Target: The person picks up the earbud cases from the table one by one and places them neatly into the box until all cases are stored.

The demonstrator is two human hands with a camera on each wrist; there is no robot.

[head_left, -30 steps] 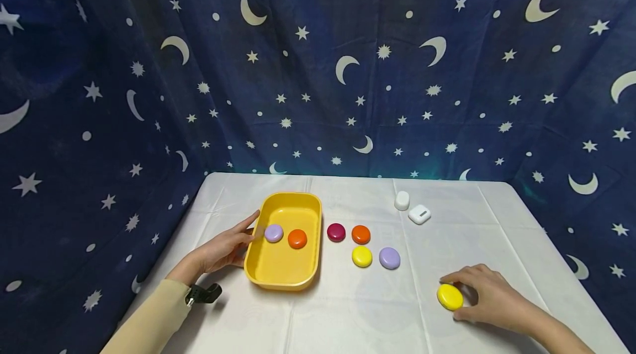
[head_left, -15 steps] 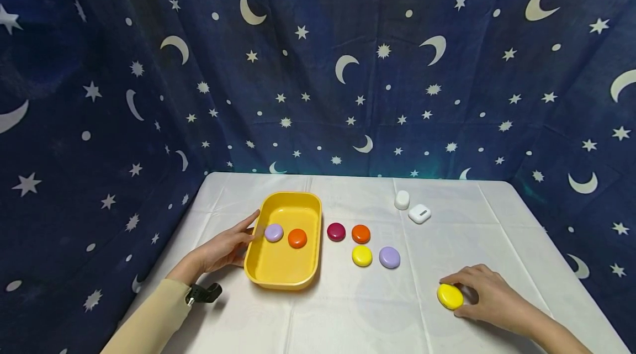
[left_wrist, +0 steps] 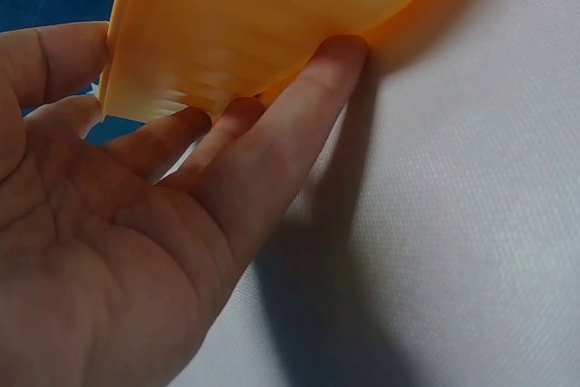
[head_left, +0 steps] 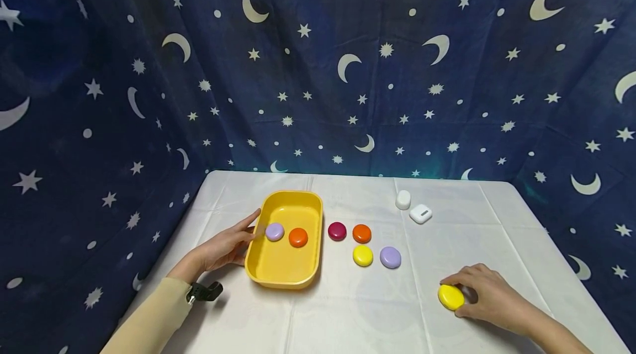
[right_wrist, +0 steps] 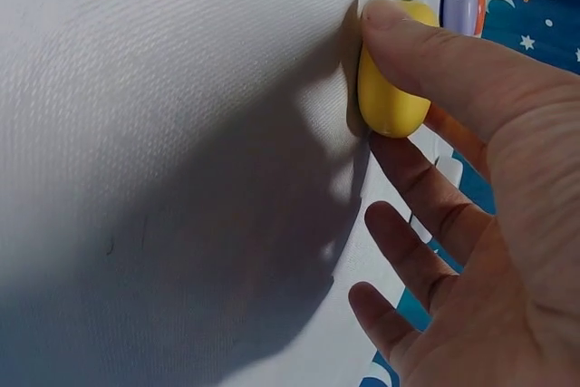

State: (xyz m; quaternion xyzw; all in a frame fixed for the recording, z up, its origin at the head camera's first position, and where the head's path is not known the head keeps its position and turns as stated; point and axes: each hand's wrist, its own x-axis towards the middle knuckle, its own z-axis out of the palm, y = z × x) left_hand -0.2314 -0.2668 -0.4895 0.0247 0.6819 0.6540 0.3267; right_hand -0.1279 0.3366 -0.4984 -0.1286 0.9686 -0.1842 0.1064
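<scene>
Head view, seven discs (head_left: 451,297), one tray (head_left: 283,273)

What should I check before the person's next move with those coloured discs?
Right hand grips a yellow disc: ok, thumb and finger touch it.
Held disc off the white tablecloth: cannot tell from these views.
Left hand on the yellow tray: ok, fingers touch its side.
Room in the tray: ok, only a lavender disc and an orange disc inside.
Held disc over the tray: not ok, it is off to the right.
</scene>
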